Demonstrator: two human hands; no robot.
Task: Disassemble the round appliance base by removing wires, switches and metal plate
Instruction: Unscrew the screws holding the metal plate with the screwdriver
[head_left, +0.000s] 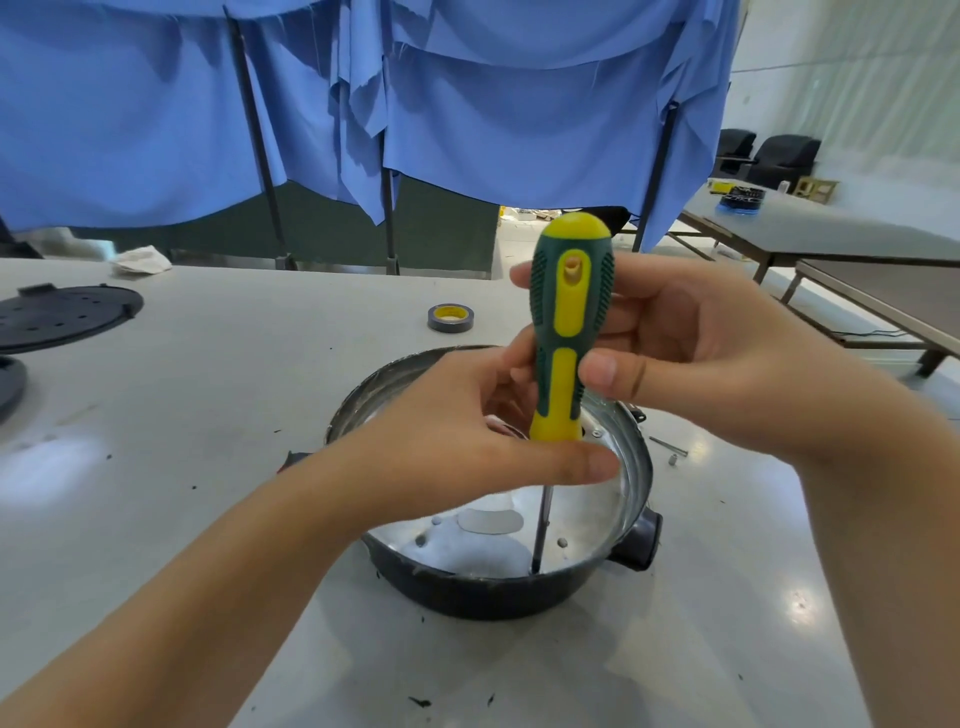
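The right hand (691, 358) wraps its fingers and thumb around the upper part of the one screwdriver (566, 332), holding its green and yellow handle. The left hand (467, 441) pinches the bottom of the same handle with curled fingers and thumb, right where the thin metal rod starts. The rod stands almost straight up, and its tip reaches down into the round appliance base (498, 587), which sits on the grey table (208, 415) right in front of the person. The base looks hard and stiff, with a shiny metal plate (478, 545) inside that may be slippery and have sharp edges. I think it is best to hold it by its dark outer wall. One roll of tape (451, 318) lies behind it. Two small screw parts (670, 451) lie to the right. One dark round lid (57, 317) lies far to the left.
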